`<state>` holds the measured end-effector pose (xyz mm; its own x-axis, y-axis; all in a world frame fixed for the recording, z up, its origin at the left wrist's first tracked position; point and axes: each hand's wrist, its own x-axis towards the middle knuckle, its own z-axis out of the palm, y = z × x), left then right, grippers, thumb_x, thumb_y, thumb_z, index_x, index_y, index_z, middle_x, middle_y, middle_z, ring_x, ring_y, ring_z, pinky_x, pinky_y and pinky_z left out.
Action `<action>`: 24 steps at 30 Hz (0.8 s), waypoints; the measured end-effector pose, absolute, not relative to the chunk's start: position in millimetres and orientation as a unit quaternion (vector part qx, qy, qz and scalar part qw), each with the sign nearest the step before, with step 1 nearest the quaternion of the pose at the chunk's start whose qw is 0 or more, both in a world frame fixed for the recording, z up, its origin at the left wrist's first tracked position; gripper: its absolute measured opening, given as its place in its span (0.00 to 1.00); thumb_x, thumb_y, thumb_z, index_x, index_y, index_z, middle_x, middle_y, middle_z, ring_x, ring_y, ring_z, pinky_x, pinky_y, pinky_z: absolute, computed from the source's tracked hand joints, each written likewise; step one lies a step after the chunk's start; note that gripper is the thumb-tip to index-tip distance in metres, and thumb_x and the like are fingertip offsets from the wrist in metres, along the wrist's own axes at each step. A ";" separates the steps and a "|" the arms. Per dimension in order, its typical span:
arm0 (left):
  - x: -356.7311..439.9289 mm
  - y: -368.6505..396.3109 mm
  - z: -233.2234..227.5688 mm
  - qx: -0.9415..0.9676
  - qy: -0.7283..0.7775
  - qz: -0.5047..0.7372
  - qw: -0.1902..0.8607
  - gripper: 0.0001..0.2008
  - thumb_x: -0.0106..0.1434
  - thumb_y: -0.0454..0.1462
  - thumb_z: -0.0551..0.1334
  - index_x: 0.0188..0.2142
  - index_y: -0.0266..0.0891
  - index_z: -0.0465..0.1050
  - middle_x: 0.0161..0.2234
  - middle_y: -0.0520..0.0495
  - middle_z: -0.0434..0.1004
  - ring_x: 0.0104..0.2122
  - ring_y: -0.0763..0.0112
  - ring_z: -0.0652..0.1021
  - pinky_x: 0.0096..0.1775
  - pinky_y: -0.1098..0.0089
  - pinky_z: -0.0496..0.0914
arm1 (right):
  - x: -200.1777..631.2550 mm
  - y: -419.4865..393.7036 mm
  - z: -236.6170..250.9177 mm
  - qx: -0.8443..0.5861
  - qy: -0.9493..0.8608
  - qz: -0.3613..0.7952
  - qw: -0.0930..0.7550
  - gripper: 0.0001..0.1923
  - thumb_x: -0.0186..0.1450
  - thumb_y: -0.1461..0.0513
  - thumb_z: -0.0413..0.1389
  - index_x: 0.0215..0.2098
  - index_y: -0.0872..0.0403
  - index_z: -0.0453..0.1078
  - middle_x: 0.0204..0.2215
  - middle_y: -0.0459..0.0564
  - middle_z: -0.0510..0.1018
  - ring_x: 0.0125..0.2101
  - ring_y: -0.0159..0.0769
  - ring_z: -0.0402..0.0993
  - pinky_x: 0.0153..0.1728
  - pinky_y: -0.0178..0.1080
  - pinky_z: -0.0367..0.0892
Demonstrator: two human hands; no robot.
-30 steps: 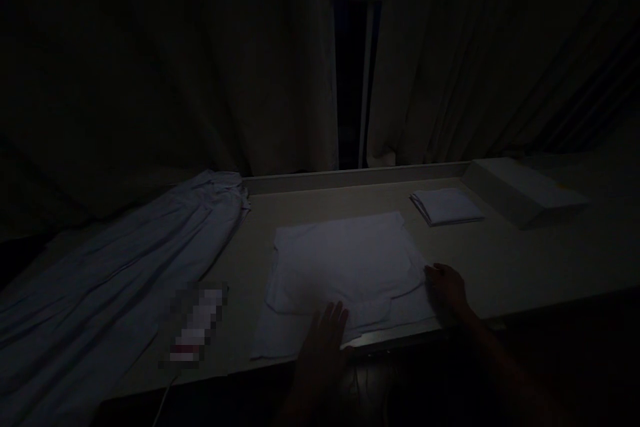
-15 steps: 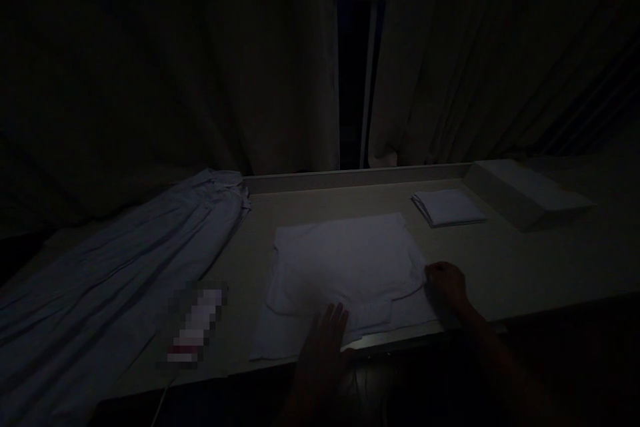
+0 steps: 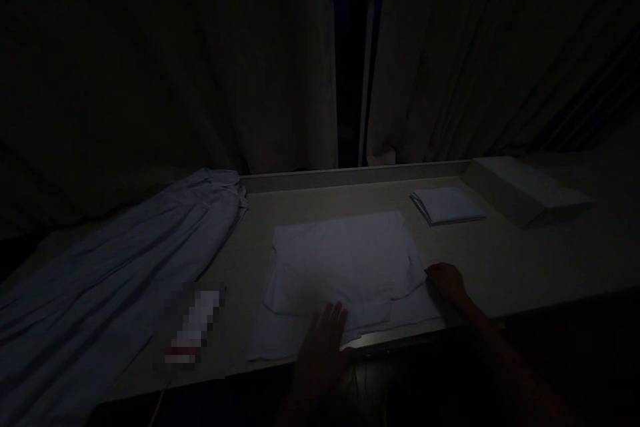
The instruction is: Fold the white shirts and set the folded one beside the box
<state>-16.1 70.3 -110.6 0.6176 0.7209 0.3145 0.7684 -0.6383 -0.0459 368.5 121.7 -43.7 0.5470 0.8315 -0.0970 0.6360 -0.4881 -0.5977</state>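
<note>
A pale folded garment (image 3: 345,260) lies spread on the desk in dim light, its layers overlapping unevenly along the near side. My left hand (image 3: 325,340) rests flat on its near edge with the fingers stretched out. At the garment's right edge, my right hand (image 3: 447,283) is closed, the fingertips pinching the cloth there. A smaller folded cloth (image 3: 447,205), pale and squared off, sits farther back to the right, apart from both hands.
Long crumpled pale fabric (image 3: 150,253) covers the desk's left side. Near it lies a blurred-out object (image 3: 193,327) with a cord. A white box-like block (image 3: 525,190) stands at the back right. Dark curtains (image 3: 280,67) hang behind the desk's raised back edge (image 3: 350,178).
The whole view has shifted very slightly. Both hands stay in practically the same places on the garment, and the cloth keeps its shape.
</note>
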 end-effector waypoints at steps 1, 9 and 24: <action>-16.1 70.2 -110.4 -0.895 -0.415 -0.134 0.087 0.33 0.68 0.49 0.52 0.68 0.43 0.47 0.68 0.44 0.50 0.66 0.56 0.54 0.62 0.52 0.53 | 371.6 124.5 -46.9 -0.848 -0.432 0.183 0.246 0.11 0.56 0.59 0.55 0.27 0.55 0.78 0.30 0.58 0.81 0.33 0.42 0.77 0.31 0.35 0.63; -23.0 76.3 -86.9 -0.913 -0.378 -0.139 0.066 0.35 0.67 0.51 0.52 0.68 0.43 0.45 0.67 0.44 0.53 0.65 0.56 0.56 0.62 0.52 0.54 | 381.5 169.4 -40.9 -0.845 -0.477 0.114 0.213 0.16 0.63 0.58 0.51 0.39 0.56 0.79 0.40 0.58 0.81 0.40 0.42 0.77 0.37 0.35 0.63; -35.9 95.6 -74.7 -0.962 -0.270 -0.037 0.002 0.37 0.66 0.47 0.54 0.69 0.45 0.38 0.70 0.46 0.39 0.68 0.55 0.46 0.64 0.47 0.47 | 361.7 288.8 -48.0 -0.853 -0.453 0.136 0.221 0.18 0.62 0.54 0.56 0.42 0.60 0.75 0.40 0.64 0.79 0.42 0.46 0.76 0.38 0.39 0.67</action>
<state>-35.9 95.6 -74.7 0.8512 0.5199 0.0720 0.5202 -0.8539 0.0157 361.7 288.8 -48.0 0.5521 0.8332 -0.0309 0.7129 -0.4909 -0.5009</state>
